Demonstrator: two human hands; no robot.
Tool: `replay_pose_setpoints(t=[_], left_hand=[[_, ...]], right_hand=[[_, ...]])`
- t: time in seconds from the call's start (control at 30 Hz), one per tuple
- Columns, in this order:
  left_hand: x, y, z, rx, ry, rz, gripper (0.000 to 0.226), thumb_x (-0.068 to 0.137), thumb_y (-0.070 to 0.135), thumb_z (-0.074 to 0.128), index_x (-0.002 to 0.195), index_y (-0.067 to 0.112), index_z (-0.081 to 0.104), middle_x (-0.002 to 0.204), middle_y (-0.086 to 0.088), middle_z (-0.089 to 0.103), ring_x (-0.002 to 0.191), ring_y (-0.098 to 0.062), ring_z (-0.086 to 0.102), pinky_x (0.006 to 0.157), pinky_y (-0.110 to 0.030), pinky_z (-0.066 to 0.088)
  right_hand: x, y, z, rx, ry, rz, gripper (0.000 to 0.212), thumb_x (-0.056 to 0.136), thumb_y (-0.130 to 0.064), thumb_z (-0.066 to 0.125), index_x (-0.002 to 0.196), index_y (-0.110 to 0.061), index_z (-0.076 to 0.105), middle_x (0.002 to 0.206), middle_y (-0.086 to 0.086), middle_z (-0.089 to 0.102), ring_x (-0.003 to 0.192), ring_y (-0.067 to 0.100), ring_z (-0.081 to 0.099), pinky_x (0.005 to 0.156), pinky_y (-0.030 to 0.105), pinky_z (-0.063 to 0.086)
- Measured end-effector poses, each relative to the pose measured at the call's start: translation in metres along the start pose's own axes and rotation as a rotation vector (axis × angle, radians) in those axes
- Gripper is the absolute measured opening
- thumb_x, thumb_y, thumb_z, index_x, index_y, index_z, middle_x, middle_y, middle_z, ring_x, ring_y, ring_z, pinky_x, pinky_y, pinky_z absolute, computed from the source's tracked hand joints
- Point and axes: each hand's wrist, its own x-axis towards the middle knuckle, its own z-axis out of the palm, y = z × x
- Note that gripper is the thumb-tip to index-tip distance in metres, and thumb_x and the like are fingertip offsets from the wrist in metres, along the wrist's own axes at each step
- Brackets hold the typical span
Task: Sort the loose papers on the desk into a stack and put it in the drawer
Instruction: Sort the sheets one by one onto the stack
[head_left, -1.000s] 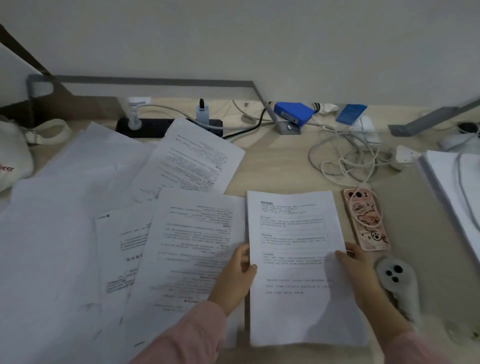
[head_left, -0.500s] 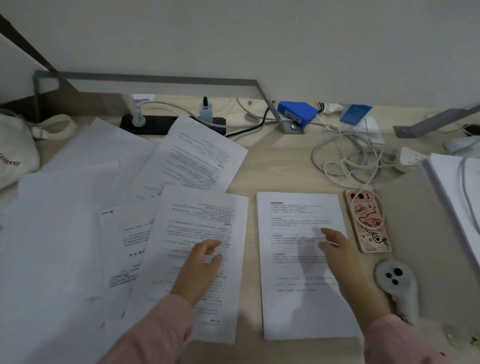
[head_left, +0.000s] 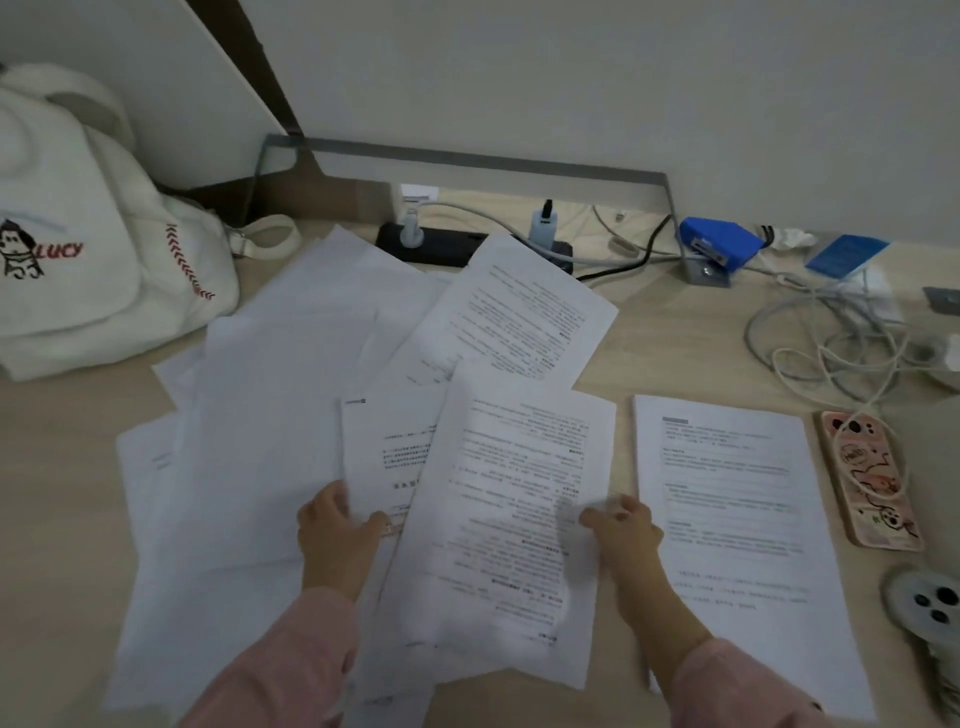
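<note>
I see my left hand (head_left: 337, 540) pinching the near edge of a white printed sheet (head_left: 387, 457), and my right hand (head_left: 621, 530) gripping the right edge of the curling white printed page (head_left: 509, 519) beside it. 1 flat text page (head_left: 727, 519) lies just right. Beyond, loose white papers (head_left: 291, 364) fan across the pale wooden desk (head_left: 670, 338).

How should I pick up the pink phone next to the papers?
Grip the phone by its two long sides, coming from above. It lies flat, face down, so nothing can slip under it. A white cable loops over it; lift that off first.
</note>
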Motion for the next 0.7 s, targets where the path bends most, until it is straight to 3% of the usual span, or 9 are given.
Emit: replay_pose_setpoints(t=[0.13, 0.27, 0.3, 0.37, 0.43, 0.57, 0.7], left_hand=[[0.004, -0.001, -0.005, -0.194, -0.102, -0.054, 0.039, 0.082, 0.008, 0.062, 0.117, 0.011, 0.044, 0.109, -0.008, 0.055, 0.093, -0.024, 0.055, 0.08, -0.031, 0.043], [-0.006, 0.005, -0.01, -0.255, -0.286, 0.002, 0.016, 0.088, 0.014, 0.058, 0.102, 0.019, 0.061, 0.1, -0.002, 0.067, 0.089, -0.022, 0.063, 0.085, -0.036, 0.05], [-0.01, 0.008, -0.012, -0.291, -0.317, 0.025, 0.013, 0.088, 0.015, 0.058, 0.097, 0.023, 0.064, 0.098, 0.001, 0.069, 0.089, -0.02, 0.064, 0.083, -0.035, 0.052], [-0.015, 0.013, -0.018, -0.346, -0.32, 0.074, 0.011, 0.09, 0.017, 0.056, 0.09, 0.026, 0.064, 0.092, 0.006, 0.069, 0.082, -0.012, 0.064, 0.07, -0.021, 0.053], [-0.016, 0.017, -0.027, -0.395, -0.264, 0.113, 0.011, 0.092, 0.017, 0.053, 0.095, 0.02, 0.063, 0.087, 0.008, 0.066, 0.077, -0.01, 0.061, 0.056, -0.013, 0.047], [0.0, 0.011, -0.051, -0.518, -0.123, 0.062, 0.019, 0.09, 0.016, 0.055, 0.108, 0.016, 0.06, 0.091, 0.002, 0.065, 0.079, -0.015, 0.06, 0.067, -0.027, 0.049], [0.011, -0.005, -0.07, -0.55, -0.07, 0.01, 0.011, 0.089, 0.016, 0.057, 0.095, 0.023, 0.063, 0.097, -0.004, 0.067, 0.089, -0.025, 0.062, 0.09, -0.046, 0.048]], right_hand=[[-0.002, 0.006, 0.014, 0.088, 0.019, -0.011, 0.057, 0.08, -0.011, 0.068, 0.129, -0.005, 0.04, 0.124, 0.014, 0.049, 0.1, 0.028, 0.051, 0.08, 0.034, 0.043], [-0.008, 0.01, 0.025, -0.017, -0.017, -0.056, 0.032, 0.08, -0.017, 0.068, 0.107, -0.003, 0.06, 0.101, 0.011, 0.065, 0.082, 0.022, 0.061, 0.064, 0.027, 0.049], [-0.011, 0.009, 0.025, -0.041, -0.026, -0.073, 0.027, 0.081, -0.017, 0.067, 0.103, -0.003, 0.06, 0.097, 0.01, 0.065, 0.079, 0.022, 0.061, 0.063, 0.028, 0.05], [-0.017, 0.006, 0.022, 0.01, -0.068, -0.121, 0.022, 0.085, -0.014, 0.063, 0.105, -0.007, 0.057, 0.094, 0.006, 0.062, 0.079, 0.02, 0.06, 0.066, 0.028, 0.051], [-0.021, 0.002, 0.014, 0.098, -0.105, -0.199, 0.02, 0.088, -0.01, 0.058, 0.107, -0.011, 0.055, 0.095, 0.005, 0.062, 0.079, 0.018, 0.059, 0.067, 0.027, 0.049], [-0.009, 0.002, -0.018, 0.226, 0.091, -0.272, 0.017, 0.09, -0.007, 0.052, 0.106, -0.009, 0.058, 0.104, 0.017, 0.064, 0.088, 0.03, 0.06, 0.08, 0.037, 0.049], [0.003, 0.0, -0.043, 0.501, 0.003, -0.217, 0.022, 0.093, -0.007, 0.047, 0.113, -0.011, 0.056, 0.104, 0.009, 0.063, 0.095, 0.027, 0.058, 0.069, 0.026, 0.054]])
